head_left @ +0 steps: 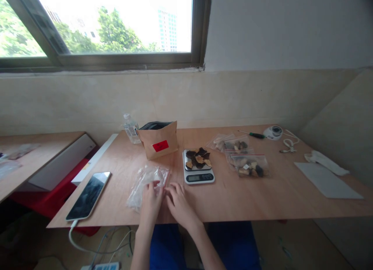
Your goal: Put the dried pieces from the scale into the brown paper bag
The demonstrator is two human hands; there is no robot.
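My left hand (151, 202) lies flat on the near end of the clear zip bag (148, 184), fingers spread, pressing it to the counter (262, 196) rather than clamped around it. My right hand (178, 202) rests just beside it at the bag's right edge, fingers loose and apart, gripping nothing. The bag sits near the counter's front edge, its long axis running away from me toward the kitchen scale (198, 173) loaded with dried pieces (198, 158).

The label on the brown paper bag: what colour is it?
Red, with dark print too small to read; the label sits on the bag front, head view.
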